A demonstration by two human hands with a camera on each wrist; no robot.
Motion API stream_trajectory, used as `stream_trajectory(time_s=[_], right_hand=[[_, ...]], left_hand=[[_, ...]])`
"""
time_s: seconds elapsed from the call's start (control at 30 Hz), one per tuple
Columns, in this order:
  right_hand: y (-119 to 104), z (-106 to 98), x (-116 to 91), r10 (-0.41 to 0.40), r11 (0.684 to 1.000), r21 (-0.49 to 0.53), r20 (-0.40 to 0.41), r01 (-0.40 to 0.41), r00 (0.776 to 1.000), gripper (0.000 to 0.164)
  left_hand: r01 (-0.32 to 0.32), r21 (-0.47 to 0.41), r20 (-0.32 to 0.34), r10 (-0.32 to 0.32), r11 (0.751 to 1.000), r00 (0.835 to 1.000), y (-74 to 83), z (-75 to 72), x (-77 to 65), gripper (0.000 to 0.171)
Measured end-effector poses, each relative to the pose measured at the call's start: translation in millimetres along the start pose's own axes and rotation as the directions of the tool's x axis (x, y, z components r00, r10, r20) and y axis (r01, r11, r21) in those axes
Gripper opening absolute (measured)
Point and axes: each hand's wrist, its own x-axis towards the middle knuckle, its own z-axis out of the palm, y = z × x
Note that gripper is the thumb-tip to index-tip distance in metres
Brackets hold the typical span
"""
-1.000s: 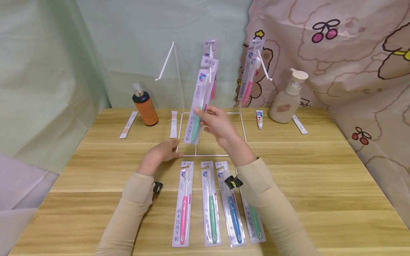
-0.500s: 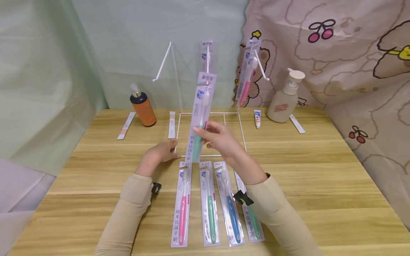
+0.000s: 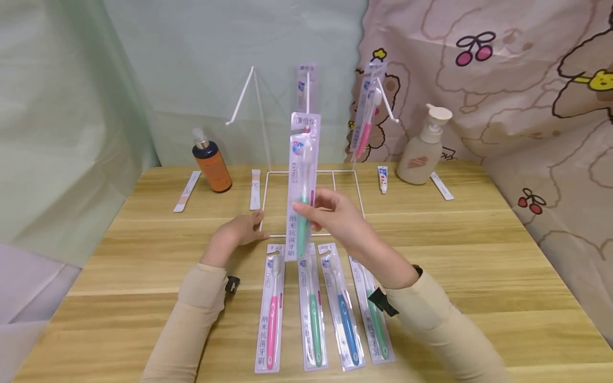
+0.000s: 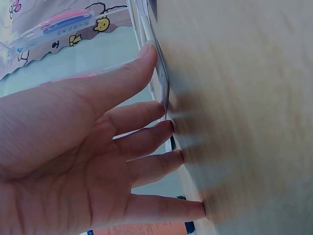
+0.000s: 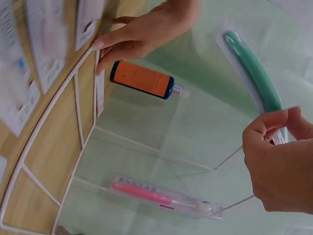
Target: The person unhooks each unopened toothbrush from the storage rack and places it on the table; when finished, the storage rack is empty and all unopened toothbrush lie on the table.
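My right hand (image 3: pixel 335 215) pinches a packaged toothbrush with a green handle (image 3: pixel 303 175) between thumb and fingers. It stands nearly upright at the tip of the white wire rack's (image 3: pixel 241 96) middle prong. Whether the prong passes through the package's slot, I cannot tell. My left hand (image 3: pixel 239 230) rests at the rack's front left corner, fingers extended against table and base wire; in the left wrist view the fingertips (image 4: pixel 168 128) press there. A packaged pink toothbrush (image 3: pixel 366 130) hangs on the right prong, and another package (image 3: pixel 301 88) hangs further back on the middle prong.
Several packaged toothbrushes, including a pink one (image 3: pixel 271 319) and a blue one (image 3: pixel 346 319), lie in a row in front. An orange bottle (image 3: pixel 215 169) stands back left, a pump bottle (image 3: pixel 421 157) back right. A toothpaste tube (image 3: pixel 382 180) and slim sachets (image 3: pixel 255 190) lie nearby.
My right hand has drawn the green toothbrush package down and toward me along the middle prong to its tip, and the package has turned more upright. The left hand has stayed at the rack's corner.
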Motion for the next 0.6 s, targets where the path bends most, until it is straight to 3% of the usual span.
stream_trajectory(time_s=[0.2, 0.43, 0.6], right_hand=[[-5, 0, -5, -0.006, 0.999, -0.049, -0.031, 0.004, 0.999, 0.025], [-14, 4, -17, -0.045, 0.998, -0.052, 0.005, 0.045, 0.999, 0.023], [-10, 0, -36, -0.081, 0.995, -0.047, 0.058, 0.084, 0.995, 0.022]], left_hand=[[0.007, -0.01, -0.004, -0.007, 1.0, 1.0, -3.0, 0.3, -0.8, 0.072], [0.002, -0.005, 0.0, -0.002, 1.0, 1.0, -2.6, 0.3, -0.3, 0.073], [0.007, 0.0, 0.004, -0.007, 1.0, 1.0, -2.3, 1.1, 0.7, 0.072]])
